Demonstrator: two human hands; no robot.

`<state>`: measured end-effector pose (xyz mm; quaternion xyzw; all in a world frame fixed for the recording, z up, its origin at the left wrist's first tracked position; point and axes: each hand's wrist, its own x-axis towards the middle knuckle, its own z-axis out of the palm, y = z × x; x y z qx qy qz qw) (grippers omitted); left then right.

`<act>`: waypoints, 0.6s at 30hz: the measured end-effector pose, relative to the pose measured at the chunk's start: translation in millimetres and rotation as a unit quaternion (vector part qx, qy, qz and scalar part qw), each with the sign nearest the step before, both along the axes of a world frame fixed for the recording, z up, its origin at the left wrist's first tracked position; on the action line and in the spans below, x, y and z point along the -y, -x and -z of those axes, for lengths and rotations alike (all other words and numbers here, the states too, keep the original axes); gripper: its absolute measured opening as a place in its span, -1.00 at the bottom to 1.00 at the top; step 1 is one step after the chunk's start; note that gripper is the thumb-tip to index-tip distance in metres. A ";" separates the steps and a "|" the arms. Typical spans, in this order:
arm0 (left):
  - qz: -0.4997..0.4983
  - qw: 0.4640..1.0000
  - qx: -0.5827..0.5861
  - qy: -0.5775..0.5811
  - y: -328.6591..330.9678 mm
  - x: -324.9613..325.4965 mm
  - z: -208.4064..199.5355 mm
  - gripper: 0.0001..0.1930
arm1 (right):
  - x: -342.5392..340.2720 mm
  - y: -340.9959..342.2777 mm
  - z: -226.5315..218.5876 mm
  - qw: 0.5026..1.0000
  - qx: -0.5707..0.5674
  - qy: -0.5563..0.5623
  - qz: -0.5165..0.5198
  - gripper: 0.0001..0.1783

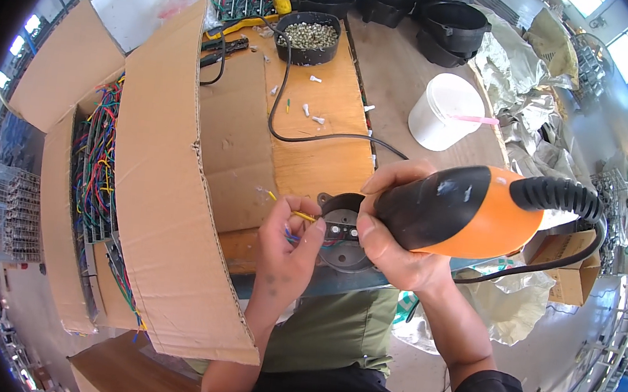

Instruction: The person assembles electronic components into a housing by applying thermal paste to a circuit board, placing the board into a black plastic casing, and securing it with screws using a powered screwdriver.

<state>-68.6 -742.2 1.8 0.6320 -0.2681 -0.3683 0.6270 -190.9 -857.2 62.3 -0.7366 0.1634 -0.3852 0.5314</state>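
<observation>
My right hand [399,260] is wrapped around a corded power tool [472,216] with a black and orange body. The tool's working end is hidden by its body and my fingers, so its exact kind does not show. Between thumb and fingers, my left hand [286,243] pinches a thin yellow wire [304,216]. Just beyond and between the hands sits a round black housing [343,260] with a grey inside. A small black block with two bright round spots [345,231] lies within it, and thin coloured wires run from there toward my left hand.
At left, an open cardboard box [172,166] holds many coloured wires [99,166]. Farther back are a black tray of small metal parts [309,39], a white bucket [445,112] and several black housings [450,27]. A black cable [320,140] crosses the wooden table [316,173].
</observation>
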 end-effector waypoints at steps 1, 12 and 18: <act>0.004 1.000 0.001 0.000 -0.7 0.2 0.0 -0.85 | 0.7 -0.3 -1.1 1.000 -0.004 0.030 -0.003 -0.62; -0.004 0.997 0.057 -0.049 0.8 0.0 0.3 -0.83 | 16.0 -0.5 -15.5 0.993 -0.005 0.042 -0.110 -0.75; 0.066 0.962 0.246 -0.094 -0.1 1.2 -8.7 -0.78 | -2.1 3.2 -8.8 0.999 -0.006 0.002 0.052 -0.77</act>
